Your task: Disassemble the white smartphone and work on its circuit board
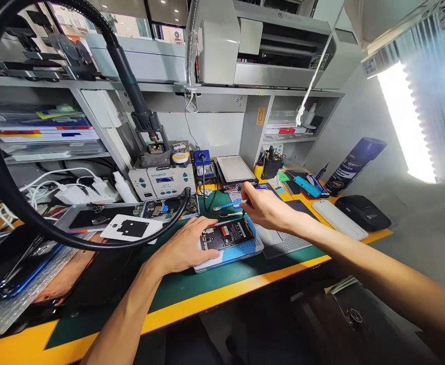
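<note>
"Underneath?"
"Yellow tabletop (186, 307), lower centre, with green mat (179, 289) on top."
"Directly on mat?"
"Blue-and-white slab (253, 248), centre."
"On yellow?"
"Black case (363, 212), spray can (355, 166), right."

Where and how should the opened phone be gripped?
Likely best across its left end, coming from the left, thumb on the near long edge, fingers on the far one. The opened phone lies flat on a blue-and-white box, and the left hand spans it that way; the right hand is at the other end.
</note>
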A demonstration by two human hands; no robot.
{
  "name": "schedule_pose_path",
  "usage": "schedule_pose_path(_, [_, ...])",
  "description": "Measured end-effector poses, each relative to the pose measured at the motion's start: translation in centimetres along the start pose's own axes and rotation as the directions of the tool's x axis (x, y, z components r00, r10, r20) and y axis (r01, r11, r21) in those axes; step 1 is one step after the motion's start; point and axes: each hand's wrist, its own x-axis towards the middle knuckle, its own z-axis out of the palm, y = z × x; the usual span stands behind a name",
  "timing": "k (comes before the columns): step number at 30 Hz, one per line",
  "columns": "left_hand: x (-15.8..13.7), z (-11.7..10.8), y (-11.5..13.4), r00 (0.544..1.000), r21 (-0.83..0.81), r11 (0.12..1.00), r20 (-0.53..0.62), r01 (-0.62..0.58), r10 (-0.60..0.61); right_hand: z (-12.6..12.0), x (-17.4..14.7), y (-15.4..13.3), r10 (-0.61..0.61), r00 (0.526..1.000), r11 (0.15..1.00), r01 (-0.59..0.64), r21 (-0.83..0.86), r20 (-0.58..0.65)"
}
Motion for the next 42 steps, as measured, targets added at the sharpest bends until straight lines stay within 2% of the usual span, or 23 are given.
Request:
schedule_pose_path(3, [-0.1,0.0,0.0,1.0,0.002,1.0,0.004,0.01,-0.01,-0.6,-0.2,0.5,-0.044,0.999,0.999,0.044,0.032,0.021])
schedule_pose_path(7, [-0.1,0.1,-0.3,1.0,-0.011,1.0,0.019,0.024,-0.023,-0.7,0.2,0.7,-0.011,1.0,1.0,0.011,0.014,-0.01])
schedule_pose_path(11, [0.0,0.2,-0.5,1.0,-0.012,1.0,0.023,0.013,-0.013,-0.6,0.4,0.5,-0.066,0.996,0.998,0.064,0.029,0.057])
schedule_pose_path(15, [0.0,0.1,-0.5,1.0,-0.009,1.0,0.023,0.021,-0.021,-0.5,0.3,0.2,0.005,1.0,0.999,-0.004,-0.044,0.009])
schedule_pose_path(20, [-0.1,0.1,-0.4,1.0,-0.002,1.0,0.025,0.009,-0.009,-0.7,0.3,-0.1,-0.022,0.999,0.997,0.026,-0.074,0.049])
schedule_pose_path(24, [-0.1,0.0,-0.4,0.999,-0.001,1.0,0.028,0.022,-0.021,-0.9,0.3,-0.2,0.029,0.999,0.991,-0.027,-0.133,0.015])
schedule_pose_path(28, [-0.1,-0.1,-0.4,1.0,0.006,1.0,0.03,0.004,-0.005,-0.7,0.3,-0.6,0.034,0.998,0.986,-0.026,-0.163,0.045])
schedule_pose_path(31, [-0.1,-0.1,-0.4,1.0,-0.002,1.0,0.023,0.007,-0.007,-0.5,0.5,-0.8,0.087,0.996,0.976,-0.082,-0.203,0.018])
schedule_pose_path(42, [0.0,0.3,-0.8,1.0,-0.018,1.0,0.016,0.011,-0.011,-0.9,0.7,-1.0,0.052,0.998,0.982,-0.045,-0.182,0.033])
